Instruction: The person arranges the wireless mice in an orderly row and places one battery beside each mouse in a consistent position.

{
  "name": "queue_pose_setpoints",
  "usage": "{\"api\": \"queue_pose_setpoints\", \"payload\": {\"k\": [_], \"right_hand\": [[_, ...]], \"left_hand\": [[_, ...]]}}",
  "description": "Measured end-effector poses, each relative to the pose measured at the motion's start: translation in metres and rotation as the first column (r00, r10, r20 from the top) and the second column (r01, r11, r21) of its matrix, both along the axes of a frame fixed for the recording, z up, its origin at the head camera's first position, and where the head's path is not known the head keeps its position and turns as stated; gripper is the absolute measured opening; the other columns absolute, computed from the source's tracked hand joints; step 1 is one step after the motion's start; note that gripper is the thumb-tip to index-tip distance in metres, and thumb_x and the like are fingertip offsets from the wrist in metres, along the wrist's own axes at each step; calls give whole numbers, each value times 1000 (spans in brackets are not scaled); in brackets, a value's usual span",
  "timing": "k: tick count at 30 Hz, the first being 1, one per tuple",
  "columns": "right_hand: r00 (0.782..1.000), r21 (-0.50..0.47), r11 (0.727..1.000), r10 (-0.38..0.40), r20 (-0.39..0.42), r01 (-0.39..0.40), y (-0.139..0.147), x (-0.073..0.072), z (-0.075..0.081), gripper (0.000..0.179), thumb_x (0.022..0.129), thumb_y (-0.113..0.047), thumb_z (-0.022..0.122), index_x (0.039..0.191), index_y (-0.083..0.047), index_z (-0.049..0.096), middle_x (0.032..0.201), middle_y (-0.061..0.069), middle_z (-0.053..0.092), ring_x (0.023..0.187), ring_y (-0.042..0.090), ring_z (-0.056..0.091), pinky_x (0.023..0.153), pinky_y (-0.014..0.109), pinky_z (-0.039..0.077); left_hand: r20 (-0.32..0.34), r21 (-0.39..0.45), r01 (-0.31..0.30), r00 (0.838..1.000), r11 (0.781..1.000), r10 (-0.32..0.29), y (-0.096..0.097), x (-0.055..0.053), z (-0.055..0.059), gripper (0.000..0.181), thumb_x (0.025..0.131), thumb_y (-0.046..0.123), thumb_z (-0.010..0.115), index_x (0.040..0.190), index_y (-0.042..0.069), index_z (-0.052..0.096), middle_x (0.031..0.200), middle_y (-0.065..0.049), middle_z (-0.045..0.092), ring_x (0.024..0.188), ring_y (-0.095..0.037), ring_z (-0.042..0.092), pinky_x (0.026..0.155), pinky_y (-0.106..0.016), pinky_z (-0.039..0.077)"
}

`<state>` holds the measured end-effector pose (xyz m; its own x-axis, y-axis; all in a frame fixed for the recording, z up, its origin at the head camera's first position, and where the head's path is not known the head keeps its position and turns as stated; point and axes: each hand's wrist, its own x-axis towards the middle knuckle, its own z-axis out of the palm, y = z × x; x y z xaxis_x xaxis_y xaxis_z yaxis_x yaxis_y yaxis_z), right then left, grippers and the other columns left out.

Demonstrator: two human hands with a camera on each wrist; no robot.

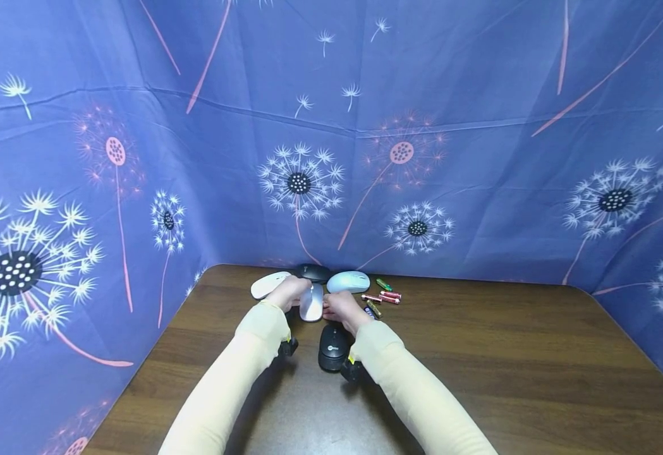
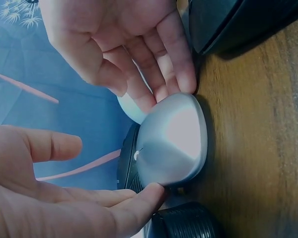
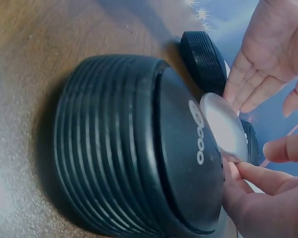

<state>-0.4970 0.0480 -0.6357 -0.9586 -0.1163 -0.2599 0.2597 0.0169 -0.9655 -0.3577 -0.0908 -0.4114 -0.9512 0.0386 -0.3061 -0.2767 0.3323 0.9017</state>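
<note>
A silver computer mouse (image 1: 311,303) lies on the table between my two hands. My left hand (image 1: 287,292) is at its left side; in the left wrist view the fingertips (image 2: 154,192) touch its lower edge, thumb held apart. On the other side is my right hand (image 1: 344,308), its straight fingers right at the mouse's edge. A black mouse (image 1: 333,349) with ribbed sides sits near my right wrist, large in the right wrist view. Another black ribbed object (image 3: 203,59), mostly hidden in the head view, is beside my left hand.
Behind the hands stand a white mouse (image 1: 265,285), a black mouse (image 1: 313,272) and a light blue mouse (image 1: 349,282). Several small batteries (image 1: 389,296) lie to the right on the wooden table (image 1: 507,354). A blue patterned cloth (image 1: 479,158) hangs along the back and sides.
</note>
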Motion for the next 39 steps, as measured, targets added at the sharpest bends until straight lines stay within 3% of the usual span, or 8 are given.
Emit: {"api": "queue_pose_setpoints", "payload": {"k": [1, 4, 7, 14, 20, 22, 29, 39], "right_hand": [[1000, 0, 1000, 2, -14, -2, 0, 11, 12, 11, 84, -13, 52, 82, -4, 58, 78, 10, 59, 62, 19, 62, 57, 32, 56], [999, 20, 1000, -13, -48, 14, -2, 64, 74, 12, 85, -8, 50, 83, 0, 59, 76, 12, 59, 63, 19, 62, 61, 32, 56], [996, 4, 1000, -5, -93, 5, -1, 95, 108, 10, 84, -4, 56, 83, 3, 62, 73, 13, 62, 62, 18, 61, 62, 32, 57], [995, -17, 1000, 19, -99, -21, 10, 97, 116, 19, 83, -1, 65, 100, 8, 66, 76, 18, 65, 62, 19, 64, 62, 33, 58], [997, -4, 998, -60, -42, 60, 8, 139, 176, 23, 87, 3, 60, 107, 14, 60, 77, 13, 62, 59, 12, 61, 67, 31, 58], [998, -42, 998, -48, -47, 46, 10, 147, 187, 23, 88, 3, 59, 106, 17, 58, 75, 12, 61, 58, 10, 60, 65, 28, 58], [999, -56, 998, -28, -34, 26, 18, 154, 204, 27, 89, 2, 58, 111, 17, 55, 72, 9, 59, 58, 10, 59, 64, 29, 58], [999, -38, 999, -25, -37, 23, 31, 156, 224, 26, 88, 2, 60, 110, 15, 57, 71, 9, 60, 58, 12, 61, 62, 28, 58]], "left_hand": [[-2, -3, -3, 1000, 1000, 3, 0, 0, 0, 49, 86, 9, 44, 129, -15, 38, 126, -26, 50, 117, -38, 50, 99, -46, 44], [-5, -14, -12, 1000, 1000, 11, 1, -1, -1, 47, 86, 9, 44, 127, -14, 41, 123, -25, 52, 112, -35, 53, 97, -45, 45], [-7, -23, -16, 1000, 1000, 16, 0, -1, -1, 47, 86, 8, 44, 127, -14, 41, 121, -23, 51, 107, -31, 53, 95, -44, 46], [-40, -49, -52, 998, 997, 50, -2, -1, -1, 43, 87, 6, 44, 124, -13, 43, 103, -13, 48, 94, -25, 53, 88, -40, 50], [-78, -6, -128, 989, 992, 127, -1, -4, -3, 13, 80, -3, 42, 92, -5, 49, 79, -6, 42, 69, -19, 50, 68, -35, 55], [-92, 32, -141, 985, 989, 144, -1, -4, -4, 10, 81, -6, 43, 88, -5, 50, 77, -6, 42, 68, -19, 50, 66, -35, 55], [-120, 75, -129, 983, 989, 137, 1, -3, -4, 28, 84, -10, 48, 110, -14, 57, 97, -16, 56, 79, -19, 56, 77, -40, 56], [-157, 97, -108, 980, 989, 122, 6, 2, 12, 24, 86, -8, 54, 109, -13, 60, 108, -24, 60, 85, -23, 63, 78, -40, 56]]}}
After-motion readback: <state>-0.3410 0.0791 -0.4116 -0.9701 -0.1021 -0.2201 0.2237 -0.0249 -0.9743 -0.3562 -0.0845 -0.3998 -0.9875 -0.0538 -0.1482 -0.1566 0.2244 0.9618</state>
